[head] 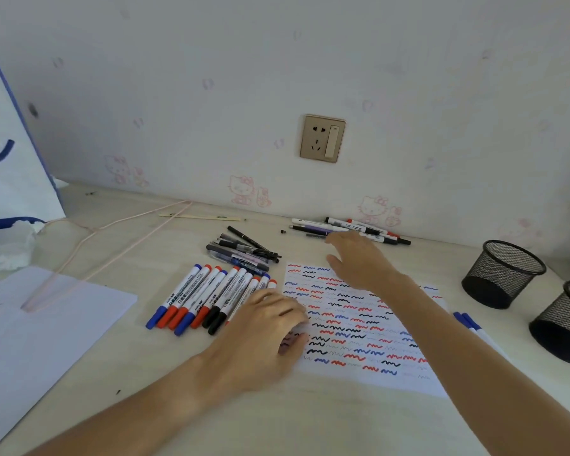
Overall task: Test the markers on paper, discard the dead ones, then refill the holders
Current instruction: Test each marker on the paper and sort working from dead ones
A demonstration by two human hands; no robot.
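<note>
A sheet of test paper (352, 327) covered in red, blue and black squiggles lies in front of me. My left hand (264, 330) rests palm down on its left edge, fingers curled, beside a row of several whiteboard markers (204, 297) with blue, red and black caps. My right hand (359, 258) hovers over the paper's far edge with fingers spread, holding nothing, just short of a pile of markers and pens (356, 229) by the wall. A heap of dark pens (244, 250) lies behind the marker row. Two black mesh holders (504, 274) (566, 324) stand at the right.
Two blue-capped markers (468, 322) lie right of the paper. A second white sheet (40, 330) lies at the left under a pink wire hanger (89, 251). A white and blue bag (4, 153) and crumpled tissue (4, 248) sit far left. A wall socket (322, 138) is behind.
</note>
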